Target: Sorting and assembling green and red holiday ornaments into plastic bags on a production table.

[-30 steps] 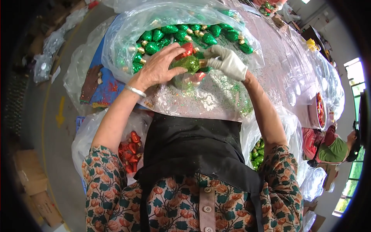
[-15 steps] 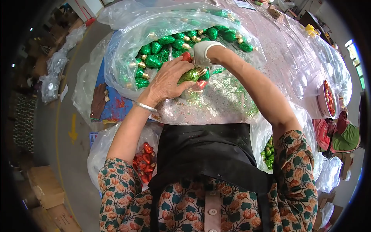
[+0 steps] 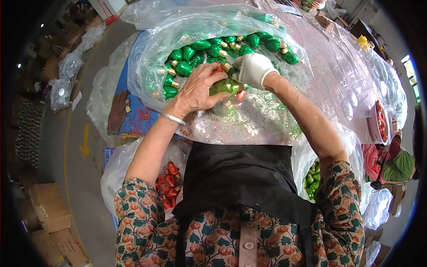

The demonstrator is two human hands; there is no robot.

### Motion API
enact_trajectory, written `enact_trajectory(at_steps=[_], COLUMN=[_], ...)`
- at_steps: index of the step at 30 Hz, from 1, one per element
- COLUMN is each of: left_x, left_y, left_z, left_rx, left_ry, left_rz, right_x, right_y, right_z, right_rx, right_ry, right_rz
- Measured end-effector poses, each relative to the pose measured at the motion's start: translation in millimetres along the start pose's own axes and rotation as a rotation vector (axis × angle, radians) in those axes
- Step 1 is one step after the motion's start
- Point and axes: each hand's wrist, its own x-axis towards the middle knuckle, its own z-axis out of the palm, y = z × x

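We see the left hand (image 3: 198, 89) with its grip partly closed, thumb and fingers curved around a yellow-green bulb (image 3: 223, 88) with a ridged gold end. A bit of a red bulb (image 3: 218, 67) pokes out by those fingertips, too. The right hand (image 3: 255, 71) wears a white glove and bends its fingers down close to the gold ends — we can't tell if its grip pinches anything, since the fingertips are hidden. The bulbs are shaped like fat drops, and glitter makes them look rough and shiny. Behind the hands, lots of green bulbs (image 3: 183, 68) lie in the mouth of a crinkly clear bag (image 3: 151, 49). Glitter is sprinkled all over the pale surface (image 3: 249, 120) under the hands. Lower down we see a heap of red bulbs (image 3: 168, 184) in a bag on the left, and light green bulbs (image 3: 312, 182) in another on the right. On the left, the grey floor has a yellow arrow (image 3: 85, 141) — and brown boxes (image 3: 51, 207) sit near it.
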Motion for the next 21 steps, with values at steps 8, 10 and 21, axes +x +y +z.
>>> enact_trajectory(at_steps=[8, 10, 21], left_x=[9.6, 11.9, -28.4], left_y=[-9.3, -11.3, -17.1], left_z=[7.7, 3.3, 19.7], left_rx=[0.149, 0.128, -0.065], left_ry=[0.044, 0.046, 0.311], left_rz=[0.044, 0.031, -0.046], right_x=[1.5, -2.3, -23.1], right_y=[5.3, 11.9, 21.8], right_z=[20.0, 21.0, 34.4], right_rx=[0.129, 0.133, 0.368], right_ry=[0.200, 0.242, 0.173], right_rz=[0.061, 0.038, -0.232])
